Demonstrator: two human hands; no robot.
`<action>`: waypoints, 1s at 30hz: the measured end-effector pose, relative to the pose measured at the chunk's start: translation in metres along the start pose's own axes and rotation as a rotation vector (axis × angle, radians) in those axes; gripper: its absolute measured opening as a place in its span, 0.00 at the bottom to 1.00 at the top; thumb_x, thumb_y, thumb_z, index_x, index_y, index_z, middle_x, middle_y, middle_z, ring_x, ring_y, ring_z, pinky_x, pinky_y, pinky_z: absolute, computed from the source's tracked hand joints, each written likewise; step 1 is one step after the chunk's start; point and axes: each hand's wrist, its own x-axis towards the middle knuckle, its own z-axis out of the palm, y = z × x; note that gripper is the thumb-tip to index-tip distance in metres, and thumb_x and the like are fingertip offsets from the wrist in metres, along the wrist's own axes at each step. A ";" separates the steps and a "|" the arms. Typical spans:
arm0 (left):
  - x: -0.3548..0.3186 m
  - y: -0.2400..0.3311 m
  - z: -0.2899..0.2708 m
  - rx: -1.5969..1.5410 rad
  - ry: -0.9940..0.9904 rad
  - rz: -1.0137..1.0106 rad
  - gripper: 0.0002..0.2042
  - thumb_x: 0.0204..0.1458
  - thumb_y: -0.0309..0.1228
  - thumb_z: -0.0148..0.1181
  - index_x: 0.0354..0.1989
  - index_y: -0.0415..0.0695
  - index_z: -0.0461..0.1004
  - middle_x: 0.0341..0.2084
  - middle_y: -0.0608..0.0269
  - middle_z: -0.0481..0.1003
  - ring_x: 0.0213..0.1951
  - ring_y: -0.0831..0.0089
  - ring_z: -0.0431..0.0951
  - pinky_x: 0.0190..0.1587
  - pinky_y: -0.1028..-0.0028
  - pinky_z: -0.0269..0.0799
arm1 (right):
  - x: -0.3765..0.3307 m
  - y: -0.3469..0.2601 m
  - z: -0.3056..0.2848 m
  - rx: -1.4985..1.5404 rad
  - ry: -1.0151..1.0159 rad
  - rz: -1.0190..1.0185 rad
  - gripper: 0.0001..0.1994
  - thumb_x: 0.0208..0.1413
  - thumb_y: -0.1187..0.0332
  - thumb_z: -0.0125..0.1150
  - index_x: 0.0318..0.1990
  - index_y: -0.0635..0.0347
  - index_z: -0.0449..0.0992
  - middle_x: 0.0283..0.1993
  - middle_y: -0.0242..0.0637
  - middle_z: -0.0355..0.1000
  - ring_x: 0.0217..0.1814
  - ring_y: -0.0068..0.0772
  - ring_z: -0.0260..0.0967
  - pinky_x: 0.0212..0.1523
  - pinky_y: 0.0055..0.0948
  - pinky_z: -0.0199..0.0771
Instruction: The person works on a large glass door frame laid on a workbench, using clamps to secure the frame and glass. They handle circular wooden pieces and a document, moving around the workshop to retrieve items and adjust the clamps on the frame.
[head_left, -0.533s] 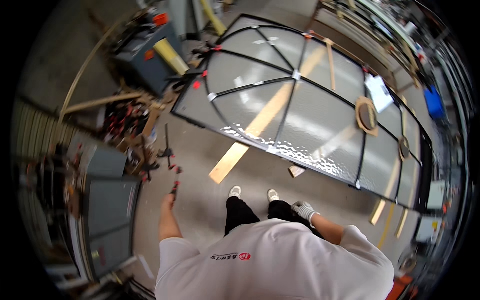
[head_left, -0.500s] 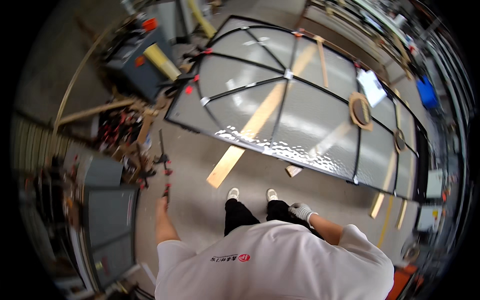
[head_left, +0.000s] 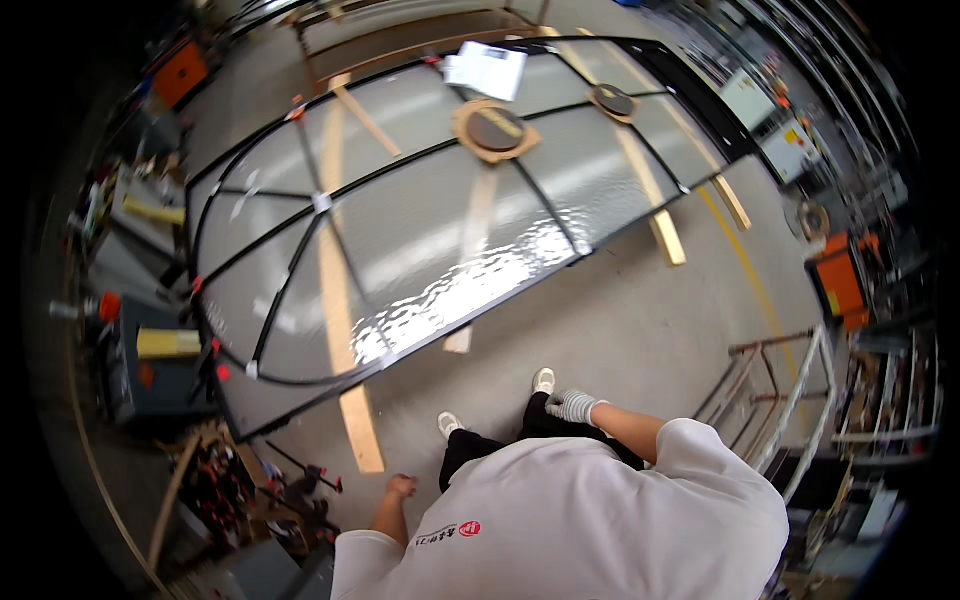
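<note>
My bare left hand (head_left: 402, 487) hangs low beside my left leg, its fingers curled in and no object showing in them. Close by is the lower end of a pale wooden plank (head_left: 362, 440). My right hand (head_left: 574, 407), in a grey-and-white striped glove, is in front of my right thigh. Its fingers bend inward, and I see no object in it. Ahead of me lies a large textured glass panel (head_left: 420, 235) with black bars in an arched pattern, resting on wooden planks. On it lie white papers (head_left: 490, 72) and two round dark pieces, one a larger disc (head_left: 495, 130) on brown backing.
Black clamps with red tips (head_left: 318, 480) lie in a cluttered heap at lower left, near a grey cabinet (head_left: 150, 350). A metal frame rack (head_left: 780, 400) stands at right, with an orange machine (head_left: 840, 285) beyond it. More planks (head_left: 668, 240) stick out beneath the panel.
My view has turned to the right, so the panel sits further left and the metal rack appears. My left hand has come away from the red-tipped clamp and closer to my legs.
</note>
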 end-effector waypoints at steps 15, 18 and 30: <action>-0.162 0.571 0.157 0.807 0.097 0.911 0.18 0.45 0.42 0.52 0.38 0.40 0.73 0.31 0.47 0.74 0.37 0.53 0.74 0.41 0.63 0.70 | -0.031 0.322 -0.089 0.504 0.398 0.211 0.17 0.51 0.59 0.52 0.40 0.65 0.73 0.32 0.42 0.74 0.33 0.33 0.71 0.38 0.31 0.70; -0.208 0.667 0.212 0.680 0.012 1.120 0.15 0.47 0.37 0.52 0.38 0.40 0.73 0.29 0.49 0.74 0.34 0.56 0.75 0.37 0.65 0.70 | -0.030 0.352 -0.123 0.826 0.452 0.217 0.19 0.52 0.59 0.51 0.45 0.66 0.70 0.37 0.44 0.73 0.36 0.34 0.71 0.39 0.30 0.70; -0.216 0.963 0.277 0.509 0.297 1.605 0.12 0.44 0.29 0.54 0.36 0.38 0.72 0.35 0.50 0.71 0.41 0.53 0.69 0.44 0.64 0.66 | -0.012 0.444 -0.236 0.927 0.474 0.276 0.18 0.54 0.58 0.50 0.42 0.66 0.72 0.33 0.40 0.73 0.33 0.29 0.70 0.38 0.27 0.70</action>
